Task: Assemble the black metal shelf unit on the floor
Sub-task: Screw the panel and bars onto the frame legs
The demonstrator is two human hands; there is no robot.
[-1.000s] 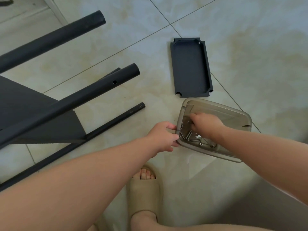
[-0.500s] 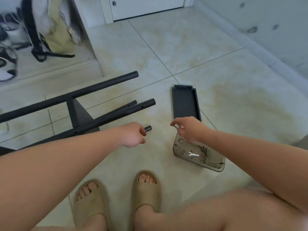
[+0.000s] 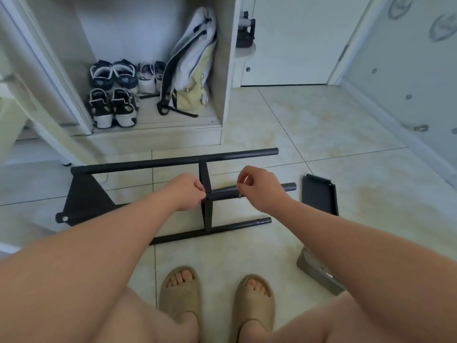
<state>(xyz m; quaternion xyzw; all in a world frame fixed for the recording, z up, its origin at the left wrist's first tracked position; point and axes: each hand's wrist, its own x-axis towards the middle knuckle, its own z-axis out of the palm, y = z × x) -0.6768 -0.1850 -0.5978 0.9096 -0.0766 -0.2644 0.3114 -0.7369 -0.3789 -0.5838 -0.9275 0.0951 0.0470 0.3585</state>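
Pale floor tiles [image 3: 321, 134] carry the black shelf frame [image 3: 173, 160]. The left hand [image 3: 186, 191] curls round its middle tube [image 3: 225, 194]. At three o'clock, the right hand [image 3: 259, 189] pinches a small silvery piece [image 3: 239, 195].

Pale glossy floor tiles [image 3: 321, 149] with yellowish mottling and thin dark grout lines cover the room. At far left, an open white cabinet [image 3: 227, 70] holds rows of sneakers [image 3: 121, 107] and a slumped backpack [image 3: 190, 70]. A white door [image 3: 296, 40] stands beyond it, and a pale wall [image 3: 408, 58] with small decals runs along the right.
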